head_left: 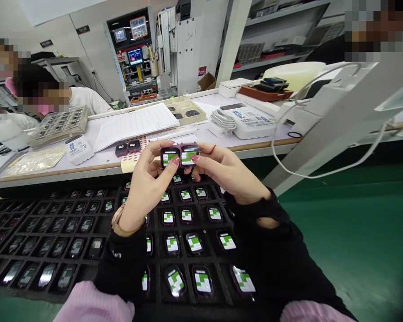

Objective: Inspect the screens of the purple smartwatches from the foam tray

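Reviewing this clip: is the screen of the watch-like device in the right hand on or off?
On: the device held in the right hand shows a lit green-and-white pattern.

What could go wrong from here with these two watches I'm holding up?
The left watch and right watch are held side by side, so their cases could rub or knock. The left hand and right hand each have a thumb on a lit screen, which might smudge it or register a tap. A slip could drop one onto the watches in the tray below.
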A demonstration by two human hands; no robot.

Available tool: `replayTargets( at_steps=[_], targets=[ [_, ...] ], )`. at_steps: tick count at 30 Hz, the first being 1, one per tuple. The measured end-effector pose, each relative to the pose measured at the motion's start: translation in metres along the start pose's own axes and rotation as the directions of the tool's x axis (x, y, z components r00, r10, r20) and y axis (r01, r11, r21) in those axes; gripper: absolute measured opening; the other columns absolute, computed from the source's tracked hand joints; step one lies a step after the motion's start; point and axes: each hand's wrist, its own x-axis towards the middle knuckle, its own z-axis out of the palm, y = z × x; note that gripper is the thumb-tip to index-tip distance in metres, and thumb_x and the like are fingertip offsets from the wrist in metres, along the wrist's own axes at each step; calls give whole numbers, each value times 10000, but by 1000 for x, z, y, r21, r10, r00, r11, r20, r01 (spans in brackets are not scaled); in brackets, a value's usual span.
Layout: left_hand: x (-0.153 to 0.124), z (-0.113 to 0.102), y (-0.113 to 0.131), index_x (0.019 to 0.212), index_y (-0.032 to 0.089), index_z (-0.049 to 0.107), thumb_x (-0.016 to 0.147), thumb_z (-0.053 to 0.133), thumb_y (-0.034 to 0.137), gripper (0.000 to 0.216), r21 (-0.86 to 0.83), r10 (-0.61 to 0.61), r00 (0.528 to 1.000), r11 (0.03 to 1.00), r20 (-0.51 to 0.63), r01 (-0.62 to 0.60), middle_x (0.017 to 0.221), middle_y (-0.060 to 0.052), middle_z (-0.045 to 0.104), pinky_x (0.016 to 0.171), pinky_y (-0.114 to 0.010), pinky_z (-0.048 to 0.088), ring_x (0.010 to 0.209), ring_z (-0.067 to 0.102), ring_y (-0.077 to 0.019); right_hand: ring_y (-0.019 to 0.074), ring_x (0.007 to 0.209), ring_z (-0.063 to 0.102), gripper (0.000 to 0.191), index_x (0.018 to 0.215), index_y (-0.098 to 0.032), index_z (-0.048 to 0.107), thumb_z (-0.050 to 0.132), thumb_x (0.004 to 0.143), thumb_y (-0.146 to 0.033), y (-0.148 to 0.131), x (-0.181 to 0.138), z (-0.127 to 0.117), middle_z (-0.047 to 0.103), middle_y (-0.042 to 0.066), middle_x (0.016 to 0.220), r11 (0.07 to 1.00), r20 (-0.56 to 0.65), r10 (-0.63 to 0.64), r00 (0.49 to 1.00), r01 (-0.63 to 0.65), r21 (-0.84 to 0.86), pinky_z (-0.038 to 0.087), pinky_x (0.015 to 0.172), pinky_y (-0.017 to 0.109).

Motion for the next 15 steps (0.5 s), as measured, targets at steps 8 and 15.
replayTargets(
  at_steps=[8,15],
  targets=[
    [1,-3,0,1188,232,591,912,741,477,399,-6,12,1000,1000,3,-12,1168,-64,641,731,-215,571,887,649,-131,121,706,597,549,1219,-159,673,861,807,-469,-2,0,1,651,26,855,999,56,-30,998,30,-12,500,564,215],
    [-9,-14,19,1177,233,586,878,780,434,409,-17,9,998,1000,-59,-10,1179,-59,631,717,-208,549,910,647,-141,137,759,638,642,1377,-212,569,856,823,-363,-11,-12,5,671,41,995,999,56,-10,998,12,-38,559,566,223]
  ],
)
